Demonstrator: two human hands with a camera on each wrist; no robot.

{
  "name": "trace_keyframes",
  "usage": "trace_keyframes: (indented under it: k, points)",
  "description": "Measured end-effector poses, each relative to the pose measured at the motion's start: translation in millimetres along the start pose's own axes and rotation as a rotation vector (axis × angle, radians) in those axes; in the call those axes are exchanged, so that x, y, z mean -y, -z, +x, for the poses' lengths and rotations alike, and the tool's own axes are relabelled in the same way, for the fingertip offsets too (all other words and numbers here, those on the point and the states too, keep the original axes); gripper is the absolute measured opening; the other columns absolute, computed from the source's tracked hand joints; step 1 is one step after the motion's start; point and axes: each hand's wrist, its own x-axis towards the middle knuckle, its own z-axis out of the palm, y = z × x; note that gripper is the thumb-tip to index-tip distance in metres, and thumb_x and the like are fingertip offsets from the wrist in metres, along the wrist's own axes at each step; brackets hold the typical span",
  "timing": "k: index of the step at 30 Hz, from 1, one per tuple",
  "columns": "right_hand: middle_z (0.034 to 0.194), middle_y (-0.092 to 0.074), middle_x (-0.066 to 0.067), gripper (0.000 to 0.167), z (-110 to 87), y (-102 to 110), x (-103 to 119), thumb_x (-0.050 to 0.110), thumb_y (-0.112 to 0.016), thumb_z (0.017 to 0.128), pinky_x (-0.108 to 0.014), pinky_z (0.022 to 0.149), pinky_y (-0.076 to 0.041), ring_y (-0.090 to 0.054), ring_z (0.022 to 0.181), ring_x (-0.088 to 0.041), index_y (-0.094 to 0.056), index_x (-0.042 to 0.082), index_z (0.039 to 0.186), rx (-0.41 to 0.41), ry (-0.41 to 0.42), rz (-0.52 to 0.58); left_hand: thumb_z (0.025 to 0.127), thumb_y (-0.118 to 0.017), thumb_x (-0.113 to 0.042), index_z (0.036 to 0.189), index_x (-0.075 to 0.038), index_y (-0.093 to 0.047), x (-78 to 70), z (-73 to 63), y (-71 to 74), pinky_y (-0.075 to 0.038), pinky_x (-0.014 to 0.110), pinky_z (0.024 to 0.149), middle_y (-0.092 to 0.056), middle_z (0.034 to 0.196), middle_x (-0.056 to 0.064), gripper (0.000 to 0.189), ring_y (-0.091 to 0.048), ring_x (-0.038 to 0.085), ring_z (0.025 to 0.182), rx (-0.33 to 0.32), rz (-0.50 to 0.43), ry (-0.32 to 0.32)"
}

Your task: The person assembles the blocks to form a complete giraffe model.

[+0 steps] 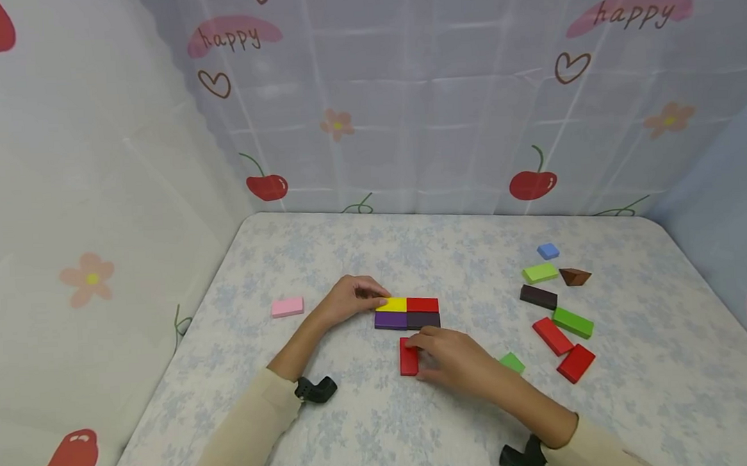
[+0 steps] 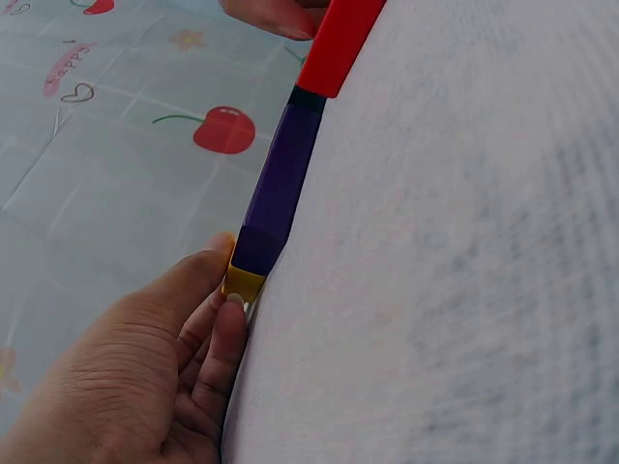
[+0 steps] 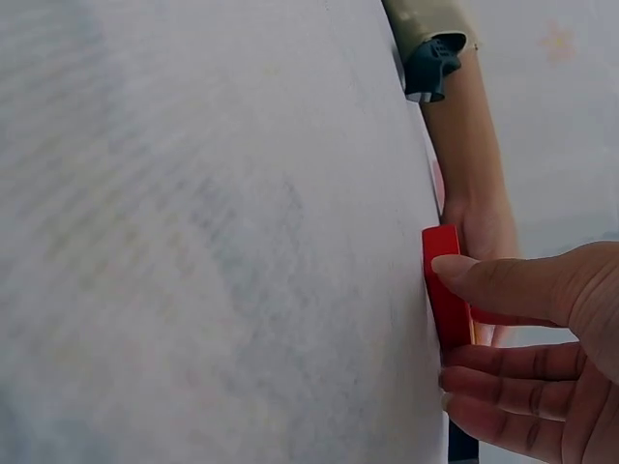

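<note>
Roughly midway between the surface's [image 1: 363,428] side edges, our left hand [image 1: 350,301] pinches the yellow block [image 1: 397,305], our right hand [image 1: 457,360] the lone red block [image 1: 408,362]. We seem to be arranging blocks; the next move calls for squaring edges. Only the head view shows the brown wedge [image 1: 575,277] toward the right edge; the left wrist view, the yellow block's pinched end.

In the head view, the left hand [image 1: 351,300] covers the left end of the yellow block [image 1: 397,304], and the right hand [image 1: 457,358] hides part of a red block [image 1: 408,362]. The right forearm [image 1: 531,400] partly hides a green block [image 1: 512,362]; the bottom edge cuts off the left sleeve [image 1: 250,426] and right sleeve [image 1: 592,449]. The left wrist view crops the red block at the top. In the right wrist view, the tablecloth's [image 3: 242,242] pattern is blurred.
</note>
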Motion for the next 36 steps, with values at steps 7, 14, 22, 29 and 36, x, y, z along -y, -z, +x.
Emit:
trace_keyframes:
  k: [7, 14, 22, 29, 36]
  points:
    - [0.115, -0.068, -0.001, 0.048, 16.7, -6, 8, 0.032, -0.087, 0.082, -0.033, 0.082, -0.057, -0.063, 0.099, -0.014, -0.071, 0.013, 0.123, -0.025, 0.047, -0.012, 0.093, -0.076, -0.024, 0.107, -0.02, -0.081, 0.9, 0.4, 0.9, -0.05, 0.027, 0.067, -0.074, 0.1, -0.005, 0.015, -0.061, 0.016, 0.08, 0.005, 0.007, -0.013]
    - [0.12, -0.069, -0.002, 0.05, 28.8, -9, 14, 0.033, -0.087, 0.082, -0.038, 0.089, -0.056, -0.065, 0.109, -0.019, -0.07, 0.013, 0.125, -0.036, 0.037, -0.03, 0.093, -0.076, -0.022, 0.107, -0.02, -0.081, 1.7, 1.2, 1.0, -0.05, 0.027, 0.066, -0.074, 0.1, -0.005, 0.014, -0.061, 0.016, 0.08, 0.004, 0.009, -0.017]
    - [0.121, -0.068, -0.002, 0.049, 34.5, -8, 20, 0.031, -0.087, 0.083, -0.038, 0.094, -0.054, -0.064, 0.113, -0.02, -0.071, 0.013, 0.125, -0.026, 0.016, -0.018, 0.093, -0.075, -0.013, 0.107, -0.011, -0.08, -3.7, -0.7, -1.0, -0.048, 0.025, 0.063, -0.074, 0.099, 0.001, 0.014, -0.059, 0.022, 0.075, -0.006, -0.015, 0.007]
    - [0.125, -0.068, -0.004, 0.049, 39.1, -8, 20, 0.031, -0.086, 0.083, -0.039, 0.096, -0.053, -0.063, 0.118, -0.022, -0.072, 0.013, 0.126, -0.027, 0.013, -0.036, 0.092, -0.076, -0.012, 0.107, -0.01, -0.08, 1.1, 0.5, -2.3, -0.047, 0.024, 0.064, -0.074, 0.099, 0.002, 0.015, -0.059, 0.023, 0.077, -0.018, -0.011, 0.018]
    - [0.123, -0.069, -0.005, 0.048, 41.8, -8, 22, 0.03, -0.087, 0.082, -0.039, 0.095, -0.054, -0.064, 0.115, -0.022, -0.073, 0.011, 0.124, -0.039, 0.012, -0.043, 0.092, -0.077, -0.02, 0.105, -0.017, -0.081, 1.0, -0.4, -0.5, -0.05, 0.026, 0.065, -0.074, 0.099, -0.002, 0.014, -0.061, 0.019, 0.077, -0.005, -0.024, 0.008]
